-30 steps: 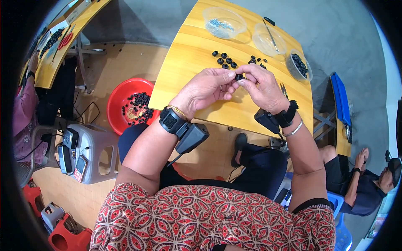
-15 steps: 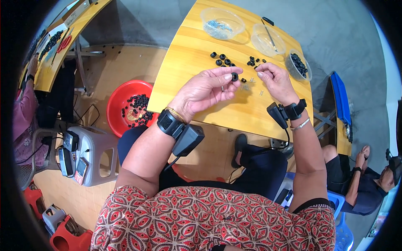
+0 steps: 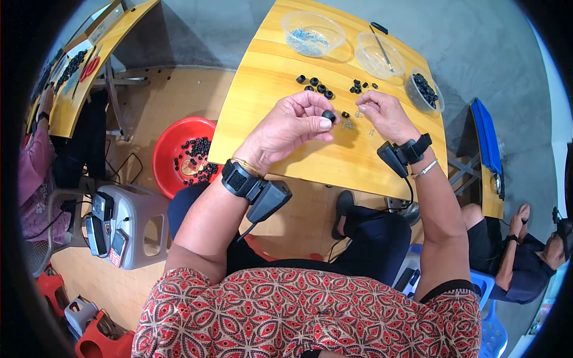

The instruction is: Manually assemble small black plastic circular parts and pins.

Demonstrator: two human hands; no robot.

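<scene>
Between the thumb and fingers of my left hand (image 3: 283, 125) is a short black cylindrical part (image 3: 328, 116), held above the wooden table. My right hand (image 3: 387, 117) is a little to its right, thumb and fingertips pinched together close to the tabletop. Whatever its fingertips hold, if anything, is too small to make out. Below and between the hands lie small clear and metallic bits (image 3: 347, 125), with one small black piece (image 3: 345, 114) beside them. Farther back are larger black round parts (image 3: 321, 88) and a cluster of smaller black pieces (image 3: 356, 87).
Clear plastic bowls line the far side: one with bluish bits (image 3: 310, 37), one with a thin tool (image 3: 382, 56), one with black parts (image 3: 425, 92). A red basin (image 3: 164, 158) of black parts stands left of the table (image 3: 253, 74). Other people sit at both sides.
My left hand has turned the black part, so its hole no longer faces up. My right fingertips have come down and slightly left, closer to the small clear bits.
</scene>
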